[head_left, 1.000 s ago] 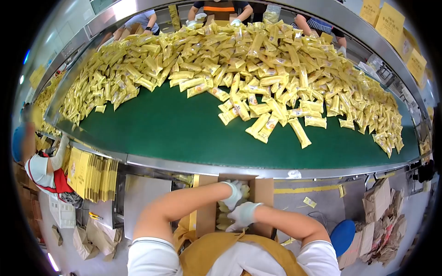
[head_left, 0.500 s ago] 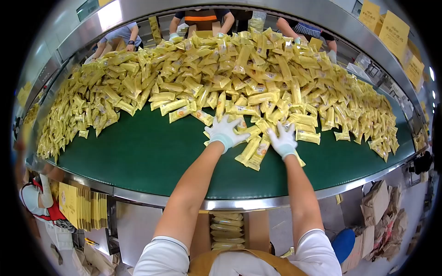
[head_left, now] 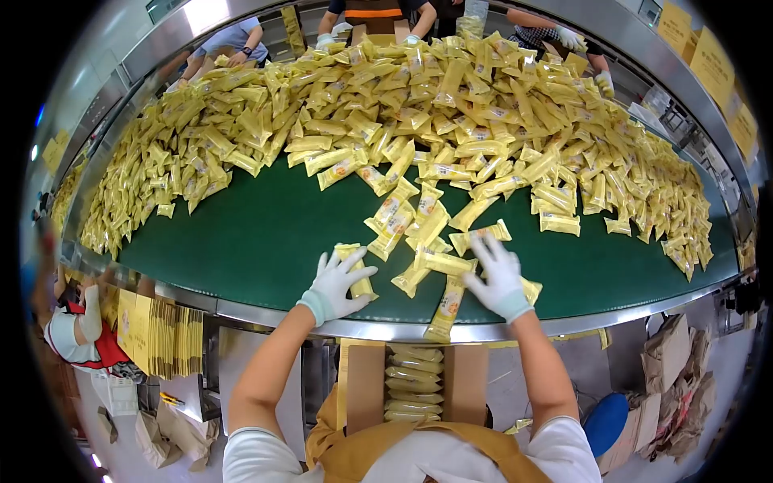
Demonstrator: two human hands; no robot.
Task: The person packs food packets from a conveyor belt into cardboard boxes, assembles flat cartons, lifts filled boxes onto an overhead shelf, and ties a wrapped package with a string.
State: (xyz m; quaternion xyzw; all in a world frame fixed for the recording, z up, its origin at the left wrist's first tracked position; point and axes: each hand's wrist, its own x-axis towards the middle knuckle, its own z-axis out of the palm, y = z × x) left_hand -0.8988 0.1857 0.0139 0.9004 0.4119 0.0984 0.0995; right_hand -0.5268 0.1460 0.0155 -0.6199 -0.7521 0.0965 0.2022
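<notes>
My left hand point(head_left: 333, 285), in a white glove, has its fingers spread near the belt's front edge. It touches a yellow wrapped packet point(head_left: 359, 278) lying beside its fingers and thumb. My right hand point(head_left: 499, 280), also gloved, is stretched out with fingers apart over loose packets. One packet point(head_left: 493, 234) lies at its fingertips, another packet point(head_left: 444, 262) lies to its left, and a third packet point(head_left: 531, 291) shows partly from under its right side. Between the hands, a packet point(head_left: 444, 312) overhangs the metal edge. In front of me, an open cardboard box point(head_left: 365, 386) holds a stack of packets point(head_left: 414, 383).
A large heap of packets point(head_left: 451, 105) covers the far side of the green belt point(head_left: 266, 233). Co-workers' hands point(head_left: 325, 40) are beyond it. Flat yellow cartons point(head_left: 157, 334) stand at lower left; a blue stool point(head_left: 605, 425) and brown paper bags point(head_left: 667, 354) are at lower right.
Both hands have drawn back toward me from the heap's edge, the left one also leftward. Several packets have slid forward and spread out on the belt.
</notes>
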